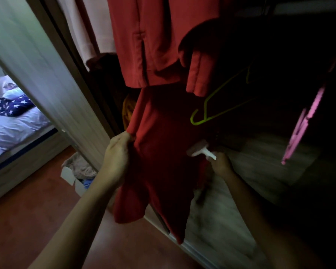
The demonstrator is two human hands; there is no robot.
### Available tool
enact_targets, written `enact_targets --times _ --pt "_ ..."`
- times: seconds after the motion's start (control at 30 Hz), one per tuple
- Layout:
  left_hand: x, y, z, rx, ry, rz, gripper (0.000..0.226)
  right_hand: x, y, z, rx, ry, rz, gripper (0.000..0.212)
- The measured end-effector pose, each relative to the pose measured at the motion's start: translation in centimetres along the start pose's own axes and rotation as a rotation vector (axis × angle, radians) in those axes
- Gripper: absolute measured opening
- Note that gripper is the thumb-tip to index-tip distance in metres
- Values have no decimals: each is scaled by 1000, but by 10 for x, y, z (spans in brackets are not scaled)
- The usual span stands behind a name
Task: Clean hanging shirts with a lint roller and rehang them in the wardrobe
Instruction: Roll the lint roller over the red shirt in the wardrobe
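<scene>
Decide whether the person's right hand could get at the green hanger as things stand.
Probably yes: the green hanger hangs just above the right hand with nothing visible between. But that hand grips the lint roller, so grasping it would be awkward.

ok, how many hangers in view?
2: green hanger beside the red shirt, pink hanger at far right. The dark wardrobe may hide more.

Shirt (159,152) hangs between hands, roller (200,150) right.
</scene>
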State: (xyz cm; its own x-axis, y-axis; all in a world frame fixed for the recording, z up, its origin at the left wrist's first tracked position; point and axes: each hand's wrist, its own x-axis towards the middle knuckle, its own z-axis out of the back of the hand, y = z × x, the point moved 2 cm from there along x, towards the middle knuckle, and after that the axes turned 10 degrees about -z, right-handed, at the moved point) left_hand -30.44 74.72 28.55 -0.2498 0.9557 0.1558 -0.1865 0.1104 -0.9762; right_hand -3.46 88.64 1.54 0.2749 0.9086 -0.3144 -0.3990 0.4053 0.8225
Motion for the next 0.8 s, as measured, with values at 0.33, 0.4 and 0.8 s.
enact_targets --times 0.33,0.4,0.8 --pt "1 4 -3 -28 61 5 25 -28 108 62 490 -161 183 42" --pt "-1 3 -3 -16 56 -9 22 -33 108 59 415 -124 75 45" --pt "-7 4 0 -49 43 -29 20 -62 -81 -61 -91 346 154 16"
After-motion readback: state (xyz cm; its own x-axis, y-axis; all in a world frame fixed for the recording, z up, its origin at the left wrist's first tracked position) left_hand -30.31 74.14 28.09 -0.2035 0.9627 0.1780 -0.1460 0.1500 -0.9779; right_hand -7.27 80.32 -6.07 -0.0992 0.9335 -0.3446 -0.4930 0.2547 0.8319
